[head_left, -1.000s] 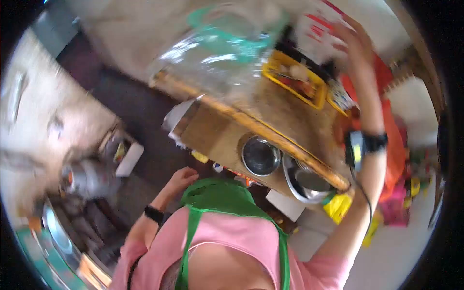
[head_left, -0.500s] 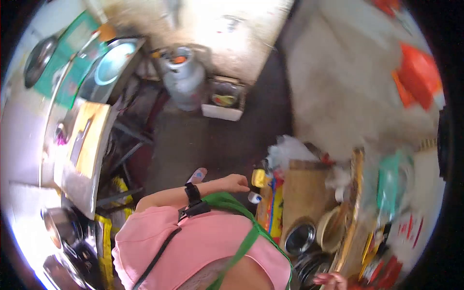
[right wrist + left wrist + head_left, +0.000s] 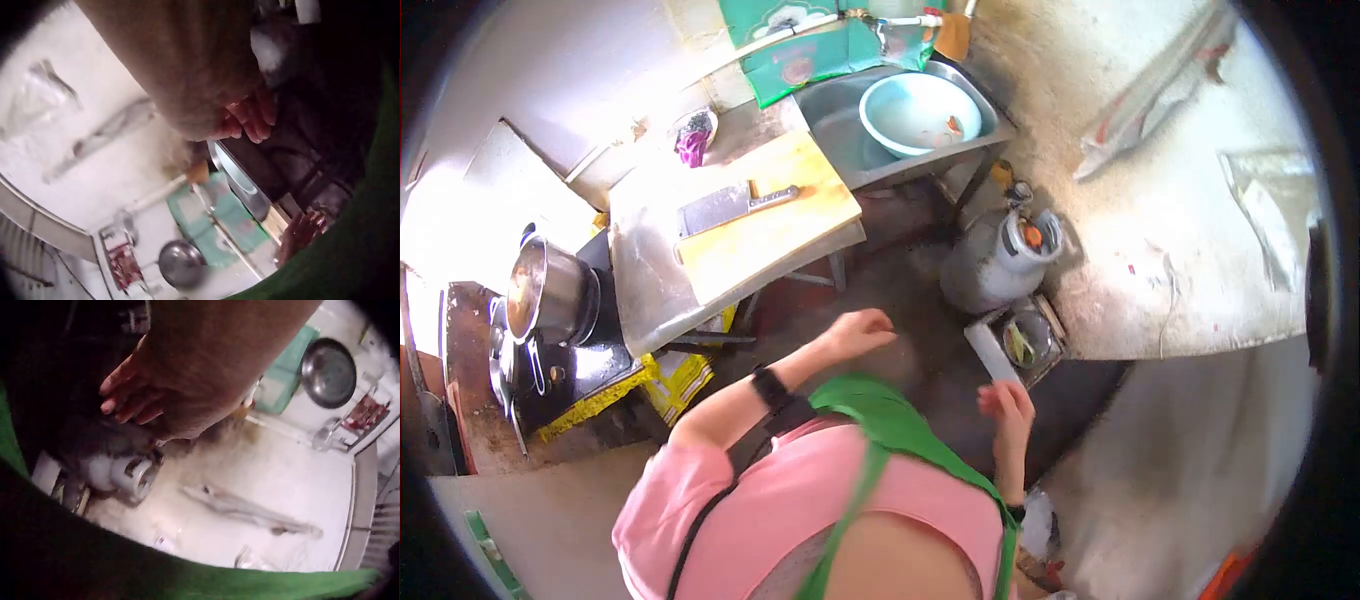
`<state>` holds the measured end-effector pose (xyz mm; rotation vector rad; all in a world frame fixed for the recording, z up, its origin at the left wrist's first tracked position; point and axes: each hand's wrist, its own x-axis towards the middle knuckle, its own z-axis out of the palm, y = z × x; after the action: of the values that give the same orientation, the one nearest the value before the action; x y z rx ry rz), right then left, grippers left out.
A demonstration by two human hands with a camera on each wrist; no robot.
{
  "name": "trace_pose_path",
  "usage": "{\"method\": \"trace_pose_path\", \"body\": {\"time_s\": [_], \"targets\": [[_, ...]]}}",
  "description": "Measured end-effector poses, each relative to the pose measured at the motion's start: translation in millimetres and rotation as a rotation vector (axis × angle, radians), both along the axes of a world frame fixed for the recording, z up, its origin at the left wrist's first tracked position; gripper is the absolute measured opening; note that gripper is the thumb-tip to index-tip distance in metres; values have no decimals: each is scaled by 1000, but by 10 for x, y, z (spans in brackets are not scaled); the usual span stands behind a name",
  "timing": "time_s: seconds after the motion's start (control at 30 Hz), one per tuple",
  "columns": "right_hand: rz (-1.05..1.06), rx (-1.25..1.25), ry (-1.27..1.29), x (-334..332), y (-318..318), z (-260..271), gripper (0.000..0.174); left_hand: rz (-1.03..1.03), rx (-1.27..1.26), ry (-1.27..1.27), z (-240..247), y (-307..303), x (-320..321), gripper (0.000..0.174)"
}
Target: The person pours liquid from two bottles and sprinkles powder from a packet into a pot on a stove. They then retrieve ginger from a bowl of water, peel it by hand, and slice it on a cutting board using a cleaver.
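Note:
In the head view the left hand (image 3: 856,335) is held in front of the apron, over the dark floor, with loosely bent fingers and nothing in them. To the right, the right hand (image 3: 1008,402) hangs near a white-sided box (image 3: 996,356), fingers loosely bent and holding nothing. The left wrist view shows the left hand (image 3: 140,394) with relaxed, spread fingers. In the right wrist view the right hand's fingers (image 3: 253,119) hang loosely, and the left hand (image 3: 300,237) appears at the lower right.
A cleaver (image 3: 720,208) lies on a cutting board (image 3: 800,228) on the metal table. Behind it, a light blue basin (image 3: 900,115) sits in the sink. A grey gas cylinder (image 3: 990,262) stands below. At left, a pot (image 3: 550,292) is on the stove.
The view has swung from the wooden shelf to the sink, board and stove side. The right hand, earlier reaching to a white-and-red bag over the shelf, is now lowered before the body, empty.

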<state>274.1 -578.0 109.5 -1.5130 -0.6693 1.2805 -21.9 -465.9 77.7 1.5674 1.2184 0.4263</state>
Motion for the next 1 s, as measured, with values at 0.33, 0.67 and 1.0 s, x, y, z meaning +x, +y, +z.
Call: {"method": "trace_pose_path", "body": {"time_s": [0.33, 0.67, 1.0], "targets": [[753, 108, 67, -812, 2489, -283, 13, 671, -204, -172, -136, 273, -1000, 20], [464, 99, 25, -578, 2539, -346, 14, 214, -481, -239, -314, 1223, -726, 27], [-963, -127, -315, -1213, -793, 90, 15, -750, -668, 8, -1341, 1702, 201, 27]]}}
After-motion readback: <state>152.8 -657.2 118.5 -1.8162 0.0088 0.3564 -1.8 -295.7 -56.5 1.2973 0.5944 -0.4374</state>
